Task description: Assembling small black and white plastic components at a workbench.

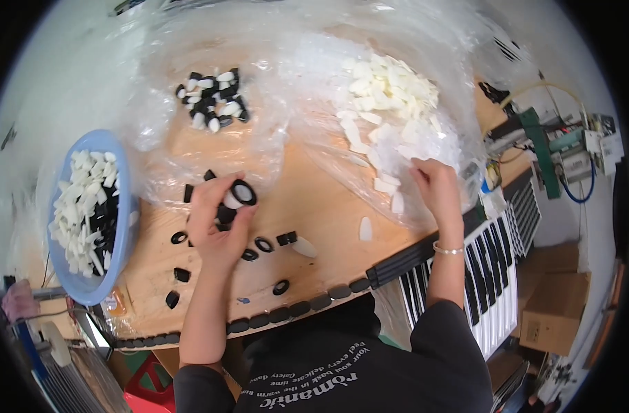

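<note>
Raised over the table, my left hand (218, 220) grips a black oval ring (243, 193) between thumb and fingers; a pale centre shows inside it. My right hand (435, 189) is closed in a pinch at the near edge of a heap of white oval pieces (393, 89). Whatever its fingertips hold, if anything, is hidden. Around and below my left hand lie several loose black rings (263, 244). One white oval piece (365, 228) lies on the wood between my hands, and another, partly under a small black part (287, 238), rests nearer my left hand.
A blue oval basin (132, 237) of white and black pieces stands at the left. Mixed black and white parts (214, 100) lie on clear plastic sheeting (297, 117) farther back. Black strips (280, 314) line the table's near edge. White racks with black bars (490, 275) stand at the right.
</note>
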Action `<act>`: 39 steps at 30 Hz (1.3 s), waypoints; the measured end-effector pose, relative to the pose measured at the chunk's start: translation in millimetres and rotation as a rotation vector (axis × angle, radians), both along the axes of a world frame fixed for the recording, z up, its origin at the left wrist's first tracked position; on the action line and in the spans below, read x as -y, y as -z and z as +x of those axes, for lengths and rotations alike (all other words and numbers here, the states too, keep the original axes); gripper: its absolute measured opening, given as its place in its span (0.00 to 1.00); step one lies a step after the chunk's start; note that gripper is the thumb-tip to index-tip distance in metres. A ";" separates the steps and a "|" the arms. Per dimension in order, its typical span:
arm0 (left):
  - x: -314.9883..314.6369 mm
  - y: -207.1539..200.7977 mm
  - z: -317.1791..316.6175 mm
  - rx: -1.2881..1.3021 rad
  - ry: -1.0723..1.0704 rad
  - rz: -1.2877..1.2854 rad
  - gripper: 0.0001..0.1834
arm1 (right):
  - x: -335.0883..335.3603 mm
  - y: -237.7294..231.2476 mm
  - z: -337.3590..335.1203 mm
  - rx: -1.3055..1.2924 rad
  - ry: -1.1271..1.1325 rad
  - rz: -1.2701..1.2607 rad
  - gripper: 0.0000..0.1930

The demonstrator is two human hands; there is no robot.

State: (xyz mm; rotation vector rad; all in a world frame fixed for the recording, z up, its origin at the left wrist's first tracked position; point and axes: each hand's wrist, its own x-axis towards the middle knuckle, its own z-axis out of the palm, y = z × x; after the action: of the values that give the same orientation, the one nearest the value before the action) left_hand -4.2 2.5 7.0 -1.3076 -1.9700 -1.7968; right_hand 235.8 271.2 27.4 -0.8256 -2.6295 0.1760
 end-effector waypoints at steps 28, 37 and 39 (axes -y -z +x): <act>-0.4 -2.5 -4.9 -0.357 0.035 -0.014 0.25 | 122.3 -44.9 -131.5 -0.402 -0.689 -0.412 0.06; 0.9 -4.0 -0.9 -0.267 -0.003 0.020 0.24 | 133.6 -39.3 -133.9 -0.423 -0.599 -0.679 0.08; 2.2 -4.1 -2.2 -0.252 0.019 0.040 0.24 | 128.5 -29.2 -135.1 -0.441 -0.600 -0.790 0.09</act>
State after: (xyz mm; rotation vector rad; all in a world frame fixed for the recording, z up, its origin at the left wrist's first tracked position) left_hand -6.4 0.3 11.1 -1.4639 -1.7840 -1.5813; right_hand 100.6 142.7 56.6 -0.1162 -2.2603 1.4320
